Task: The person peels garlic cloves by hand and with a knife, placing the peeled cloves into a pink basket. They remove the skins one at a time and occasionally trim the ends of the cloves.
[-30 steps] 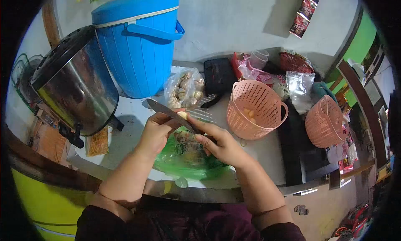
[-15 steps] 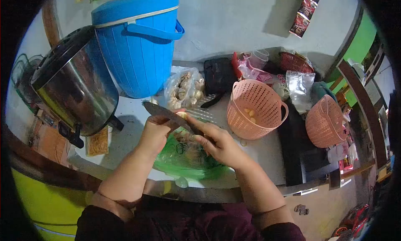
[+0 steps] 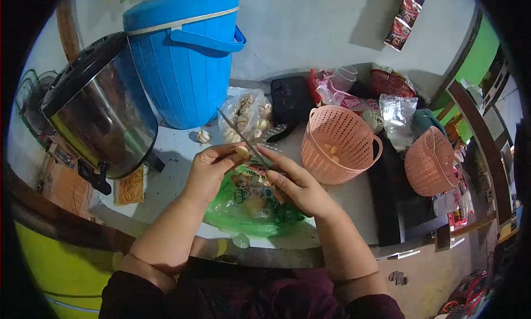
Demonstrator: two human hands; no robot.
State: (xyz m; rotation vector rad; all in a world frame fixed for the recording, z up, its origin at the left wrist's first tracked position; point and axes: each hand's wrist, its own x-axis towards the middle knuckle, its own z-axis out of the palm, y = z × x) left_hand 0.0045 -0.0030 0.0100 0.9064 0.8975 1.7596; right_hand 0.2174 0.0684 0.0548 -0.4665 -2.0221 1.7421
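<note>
Between the thumb and fingers of my left hand (image 3: 213, 167) is a pale garlic clove (image 3: 242, 152). My right hand (image 3: 293, 180) grips a dark-bladed knife (image 3: 243, 136), its blade pointing up and to the left, edge-on, right beside the clove. Below both hands lies a green plastic bag (image 3: 249, 214) with what look like peelings in it. A clear bag of garlic bulbs (image 3: 243, 118) sits behind the hands, and one loose garlic bulb (image 3: 203, 136) rests to its left. Some peeled cloves (image 3: 332, 149) are at the bottom of a pink basket (image 3: 340, 125) on the right.
A tall blue lidded bucket (image 3: 182, 70) and a steel pot with black lid (image 3: 105, 109) stand at the left. A packet (image 3: 130, 187) lies by the pot. On the right are a second pink basket (image 3: 430, 163) and a black pouch (image 3: 291, 99). Sachets (image 3: 402, 23) hang on the wall.
The knife has swung from lying flat across my left hand to a steeper, edge-on angle. The clove now shows plainly in my left fingers, and the loose bulb is uncovered.
</note>
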